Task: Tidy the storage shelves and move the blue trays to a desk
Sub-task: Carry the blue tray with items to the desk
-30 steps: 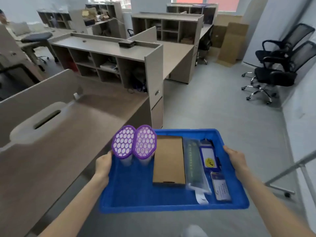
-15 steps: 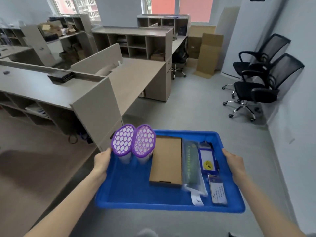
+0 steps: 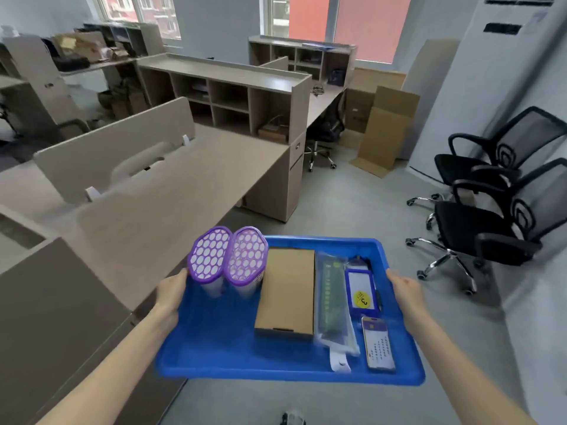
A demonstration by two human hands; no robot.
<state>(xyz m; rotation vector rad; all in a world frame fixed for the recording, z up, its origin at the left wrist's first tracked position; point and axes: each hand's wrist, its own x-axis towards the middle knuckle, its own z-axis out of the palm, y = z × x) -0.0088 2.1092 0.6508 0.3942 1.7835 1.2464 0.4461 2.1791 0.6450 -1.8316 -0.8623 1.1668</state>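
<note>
Left hand [image 3: 171,291]: grips blue tray's [image 3: 221,342] left rim.
Right hand [image 3: 405,289]: grips tray's right rim, so 2 upright tubs [image 3: 227,259] ride level.
Surface [image 3: 171,191]: left of tray, likely destination.

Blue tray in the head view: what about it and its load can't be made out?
- Fingers of the left hand and right hand: hidden under the blue tray rim, head view.
- Brown box contents: closed lid hides them.
- Print on the small card and the bagged green strip: too small and blurred.
- Purple-lidded containers: honeycomb lids hide the contents.
</note>
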